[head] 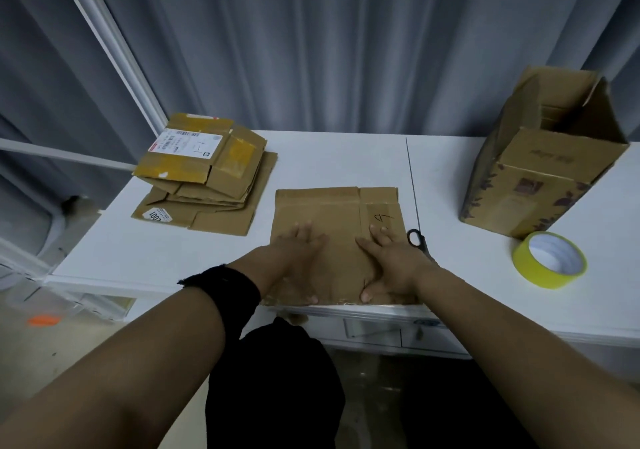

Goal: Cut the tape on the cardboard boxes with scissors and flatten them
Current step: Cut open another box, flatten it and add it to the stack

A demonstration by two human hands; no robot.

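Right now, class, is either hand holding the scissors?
No: the left hand and right hand press flat on the flattened box; the scissors lie on the table.

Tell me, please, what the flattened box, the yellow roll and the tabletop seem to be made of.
The flattened box: brown cardboard, matte, shown by its creased folds and raw edges. The yellow roll: probably plastic adhesive tape, slightly glossy, wound on a white core. The tabletop: white and smooth with a faint sheen, perhaps laminate or painted board; the look leaves it open.
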